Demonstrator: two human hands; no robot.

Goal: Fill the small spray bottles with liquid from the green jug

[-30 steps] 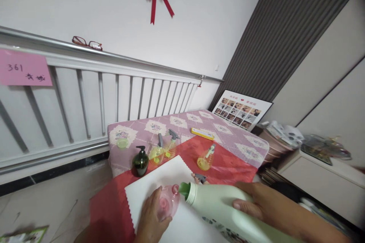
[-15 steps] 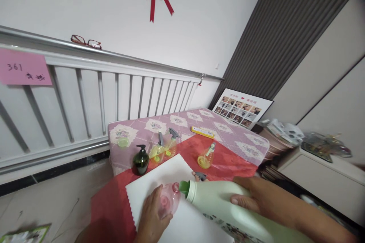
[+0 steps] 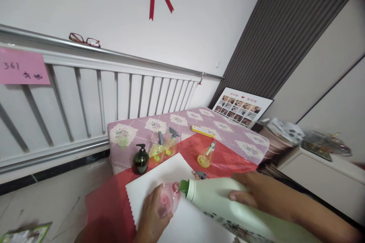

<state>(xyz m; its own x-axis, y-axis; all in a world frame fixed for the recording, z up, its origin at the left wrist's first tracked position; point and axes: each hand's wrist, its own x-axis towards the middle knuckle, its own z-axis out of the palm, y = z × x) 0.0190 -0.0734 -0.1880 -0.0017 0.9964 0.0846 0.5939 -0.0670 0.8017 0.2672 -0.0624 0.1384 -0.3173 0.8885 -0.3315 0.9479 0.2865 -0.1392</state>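
My left hand (image 3: 150, 218) grips a small clear pink bottle (image 3: 169, 199) standing on a white mat (image 3: 159, 180). My right hand (image 3: 256, 193) holds a large pale green detergent bottle (image 3: 222, 209), tipped sideways so that its green spout (image 3: 184, 187) meets the pink bottle's open mouth. A small grey sprayer head (image 3: 199, 175) lies on the mat just behind the spout.
On the table with the red cloth (image 3: 228, 163) stand a dark green pump bottle (image 3: 140, 160), two yellow spray bottles (image 3: 164, 148) and another yellow bottle (image 3: 205, 157). A yellow box (image 3: 202, 131) lies farther back. A white railing (image 3: 85, 102) runs behind; a cabinet (image 3: 313, 174) is on the right.
The view has drifted slightly; the detergent bottle has risen a little at its back end. Both hands keep their grips.
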